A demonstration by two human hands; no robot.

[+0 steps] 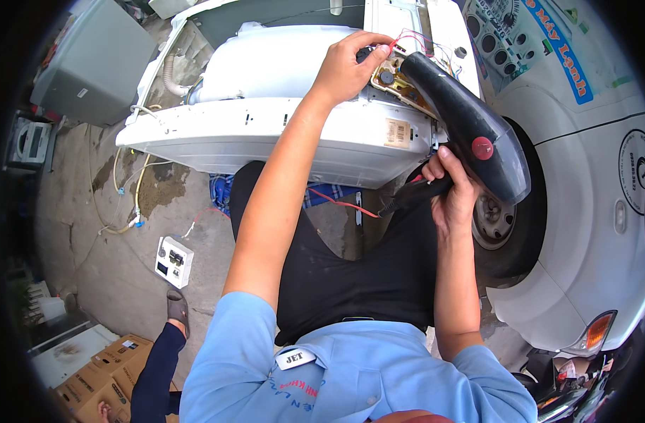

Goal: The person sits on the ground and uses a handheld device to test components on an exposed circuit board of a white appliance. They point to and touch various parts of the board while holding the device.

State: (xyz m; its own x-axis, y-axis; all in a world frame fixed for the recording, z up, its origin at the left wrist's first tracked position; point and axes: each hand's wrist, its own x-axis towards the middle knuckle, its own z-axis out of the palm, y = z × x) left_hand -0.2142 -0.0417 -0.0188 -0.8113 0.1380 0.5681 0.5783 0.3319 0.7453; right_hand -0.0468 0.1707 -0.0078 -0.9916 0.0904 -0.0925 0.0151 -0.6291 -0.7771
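Observation:
My right hand [451, 185] is wrapped round the handle of a black hair dryer [470, 116]. The dryer's nozzle points up and left, close to thin red wires [415, 35] at the machine's far right corner. My left hand [352, 65] has its thumb and fingertips pinched together on the red wires there. Just below the pinch, a circuit board in a yellowish tray [387, 77] is partly covered by the nozzle. The opened white washing machine [266, 120] lies in front of me, its large white drum housing [273, 60] exposed.
A white van [583, 176] with a black tyre [530, 233] stands close on the right. Hoses [137, 204] and a white switch box [174, 262] lie on the concrete at left. Another person's shoe [178, 314], cardboard boxes [96, 377] and a grey appliance [93, 60] are farther left.

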